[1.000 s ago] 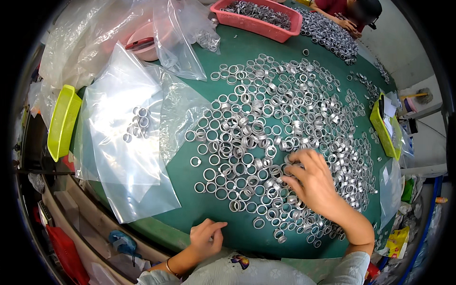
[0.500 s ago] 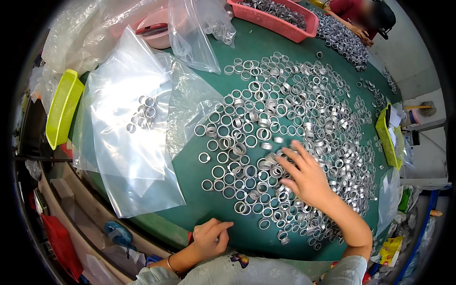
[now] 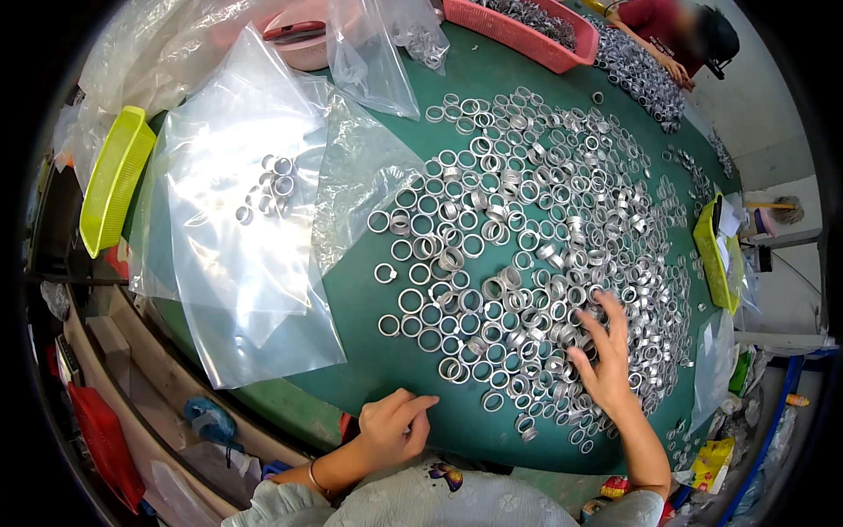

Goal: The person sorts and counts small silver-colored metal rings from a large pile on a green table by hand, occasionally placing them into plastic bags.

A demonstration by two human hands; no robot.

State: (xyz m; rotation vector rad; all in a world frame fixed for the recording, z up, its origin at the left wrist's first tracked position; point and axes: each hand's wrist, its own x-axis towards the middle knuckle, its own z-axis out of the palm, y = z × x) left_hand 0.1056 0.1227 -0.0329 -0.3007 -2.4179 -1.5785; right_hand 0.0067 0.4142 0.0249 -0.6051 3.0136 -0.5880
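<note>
Many silvery metal rings point(image 3: 474, 245) lie spread in a wide, loose heap over the green table. My right hand point(image 3: 606, 364) is over the heap's near right part, open, its fingers apart and the fingertips at or just above the rings; no ring shows gripped in it. At the table's near edge, left of the heap, my left hand point(image 3: 391, 429) is closed with the index finger stretched out to the right. Whatever its curled fingers hold, if anything, is hidden. A few more rings point(image 3: 283, 185) rest on clear plastic bags point(image 3: 255, 272) at the left.
A yellow-green basket point(image 3: 116, 184) stands far left, another point(image 3: 716, 250) at the right edge. A pink basket point(image 3: 527, 33) of metal parts is at the back, beside a pink bowl point(image 3: 307, 53) with a red-handled tool. Another person point(image 3: 667, 39) sits at the far right by more parts.
My right hand has moved right and slightly nearer me across the heap, and some rings beneath it have shifted. The left hand keeps its closed shape. The whole view has shifted slightly.
</note>
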